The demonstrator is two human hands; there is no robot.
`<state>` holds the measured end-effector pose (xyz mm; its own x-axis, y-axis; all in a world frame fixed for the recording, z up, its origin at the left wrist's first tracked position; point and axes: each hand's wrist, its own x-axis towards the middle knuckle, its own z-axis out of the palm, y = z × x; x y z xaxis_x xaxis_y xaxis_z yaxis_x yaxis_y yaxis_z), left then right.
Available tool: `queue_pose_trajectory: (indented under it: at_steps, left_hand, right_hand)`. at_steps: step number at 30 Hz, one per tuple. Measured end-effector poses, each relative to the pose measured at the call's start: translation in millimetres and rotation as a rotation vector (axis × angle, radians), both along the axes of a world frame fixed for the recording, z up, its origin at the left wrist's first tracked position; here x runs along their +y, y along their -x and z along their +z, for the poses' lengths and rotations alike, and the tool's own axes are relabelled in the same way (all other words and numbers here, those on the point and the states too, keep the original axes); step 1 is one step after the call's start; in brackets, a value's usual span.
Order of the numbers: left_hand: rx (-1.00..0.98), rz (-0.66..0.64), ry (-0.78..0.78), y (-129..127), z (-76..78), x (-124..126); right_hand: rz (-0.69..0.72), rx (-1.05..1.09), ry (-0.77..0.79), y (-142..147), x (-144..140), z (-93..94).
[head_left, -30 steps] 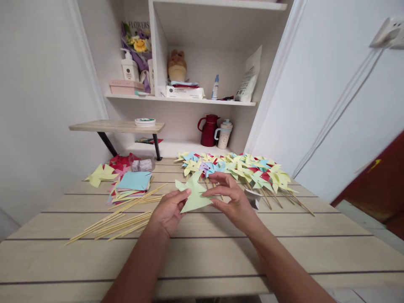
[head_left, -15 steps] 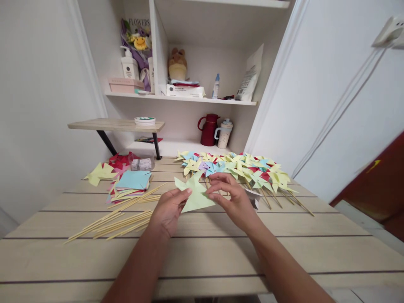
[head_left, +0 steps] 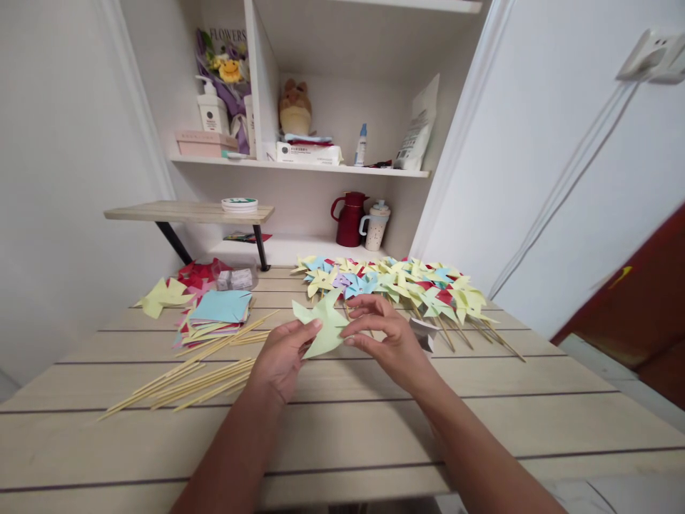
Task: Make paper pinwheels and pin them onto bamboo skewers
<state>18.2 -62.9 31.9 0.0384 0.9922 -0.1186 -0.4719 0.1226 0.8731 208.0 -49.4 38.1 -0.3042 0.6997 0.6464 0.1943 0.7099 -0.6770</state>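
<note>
Head view: since the earlier frames the camera has shifted slightly, and the right hand (head_left: pixel 393 343) has drawn its fingers in over the light green paper pinwheel blade (head_left: pixel 324 330), which now sits a little lower between the hands. The left hand (head_left: pixel 283 353) pinches the sheet's left edge, thumb on top, fingers closed beneath. The right hand's fingers are narrowed onto the sheet's right side, thumb and fingertips touching the paper. The sheet is held just above the tabletop (head_left: pixel 342 421), near its middle.

Handling judgement: the paper is light, thin and easily creased; grip it at the folded points or edges, with light pressure.

To the left lie bamboo sticks (head_left: pixel 187 378) and a stack of cut paper squares (head_left: pixel 217 314). Behind the hands lies a heap of finished pinwheels (head_left: pixel 407 285).
</note>
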Motion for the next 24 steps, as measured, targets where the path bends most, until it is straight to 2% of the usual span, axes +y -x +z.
queue_pose_trajectory:
  at_steps: [9, 18, 24]
  left_hand:
    - [0.092, 0.046, -0.089, -6.1, 2.2, -4.5]
    - [0.159, 0.078, -0.089, -13.8, 0.5, -6.8]
    - [0.183, 0.086, -0.119, -17.5, 1.0, -8.7]
  right_hand:
    - [-0.051, -0.004, 0.005, 1.2, 1.7, -1.1]
    - [-0.203, 0.0, -0.06, 4.7, -2.4, 1.7]
    - [-0.222, -0.008, -0.074, 6.4, -4.9, 3.6]
